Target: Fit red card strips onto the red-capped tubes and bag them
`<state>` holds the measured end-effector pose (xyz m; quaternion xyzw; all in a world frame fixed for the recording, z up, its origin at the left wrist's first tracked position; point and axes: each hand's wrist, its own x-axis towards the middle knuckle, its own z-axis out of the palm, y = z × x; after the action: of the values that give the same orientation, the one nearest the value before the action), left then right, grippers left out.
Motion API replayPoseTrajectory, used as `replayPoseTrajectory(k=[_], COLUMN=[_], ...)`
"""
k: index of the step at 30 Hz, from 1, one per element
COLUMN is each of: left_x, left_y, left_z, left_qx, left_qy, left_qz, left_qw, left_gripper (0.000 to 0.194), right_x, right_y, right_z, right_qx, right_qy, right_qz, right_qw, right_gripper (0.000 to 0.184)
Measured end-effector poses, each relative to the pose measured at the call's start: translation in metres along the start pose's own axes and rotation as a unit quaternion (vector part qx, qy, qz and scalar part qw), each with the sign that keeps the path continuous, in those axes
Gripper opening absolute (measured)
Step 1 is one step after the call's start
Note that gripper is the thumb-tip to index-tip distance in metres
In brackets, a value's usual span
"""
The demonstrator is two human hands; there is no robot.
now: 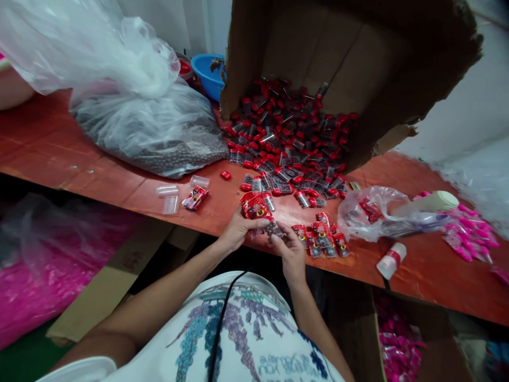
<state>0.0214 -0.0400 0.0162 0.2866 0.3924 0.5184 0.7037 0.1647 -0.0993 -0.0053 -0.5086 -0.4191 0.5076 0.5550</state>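
Note:
My left hand (237,229) is closed around several red printed labels (256,206), which stick up above its thumb. Between both hands is a small clear tube (273,229) of dark beads. The thumb and fingers of my right hand (292,253) pinch the tube's near end. Just right of my hands lies a group of labelled tubes (323,236) with red wraps. Beyond my fingers, loose red-capped tubes (286,175) of dark beads spill across the red table (222,212). A stack of red labels (195,197) lies to the left.
A cardboard box (318,58) lies tipped toward me, full of red-capped tubes. At left stands a large clear bag (159,127) of dark beads. Empty clear tubes (170,204) lie near the front edge. On the right are a plastic bag (377,212), a tape roll (392,260) and pink pieces (469,231).

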Motion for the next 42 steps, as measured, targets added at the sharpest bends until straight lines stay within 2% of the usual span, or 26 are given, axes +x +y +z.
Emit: replayPoseTrajectory(k=[3, 8, 13, 17, 19, 24, 30, 32, 37, 42], left_x=[-0.004, -0.008, -0.008, -0.008, -0.009, -0.012, -0.014, -0.015, -0.014, -0.01], left_y=[0.007, 0.01, 0.011, 0.009, 0.008, 0.007, 0.007, 0.005, -0.005, -0.006], left_z=[0.002, 0.008, 0.009, 0.011, 0.011, 0.011, 0.01, 0.009, 0.006, 0.003], left_qx=[0.029, 0.058, 0.084, 0.095, 0.095, 0.097, 0.084, 0.09, 0.101, 0.082], left_qy=[-0.025, -0.009, -0.007, 0.038, 0.045, 0.005, -0.03, -0.029, -0.017, -0.015], left_qz=[-0.015, -0.046, -0.053, -0.01, -0.002, -0.029, -0.064, -0.065, -0.07, -0.081], left_qw=[0.999, 0.997, 0.995, 0.995, 0.994, 0.995, 0.994, 0.993, 0.992, 0.993], left_gripper=[0.029, 0.025, 0.03, 0.031, 0.03, 0.031, 0.028, 0.027, 0.03, 0.03], right_x=[-0.001, -0.003, -0.003, -0.002, -0.002, -0.003, -0.002, -0.003, -0.003, 0.001], right_y=[0.001, -0.001, 0.004, 0.004, 0.003, 0.002, 0.0, 0.0, 0.002, 0.002], right_z=[0.0, 0.002, 0.001, -0.002, -0.002, 0.001, 0.001, 0.001, 0.002, -0.001], right_qx=[0.043, -0.004, 0.079, 0.005, -0.009, 0.121, 0.183, 0.164, 0.064, 0.099], right_qy=[-0.003, 0.018, -0.008, 0.0, 0.009, 0.015, 0.007, 0.003, -0.002, -0.019], right_qz=[0.032, -0.026, 0.053, -0.017, -0.025, 0.072, 0.115, 0.104, 0.027, 0.056], right_qw=[0.999, 0.999, 0.995, 1.0, 1.0, 0.99, 0.976, 0.981, 0.998, 0.993], right_gripper=[0.039, 0.036, 0.043, 0.035, 0.034, 0.042, 0.037, 0.039, 0.041, 0.037])
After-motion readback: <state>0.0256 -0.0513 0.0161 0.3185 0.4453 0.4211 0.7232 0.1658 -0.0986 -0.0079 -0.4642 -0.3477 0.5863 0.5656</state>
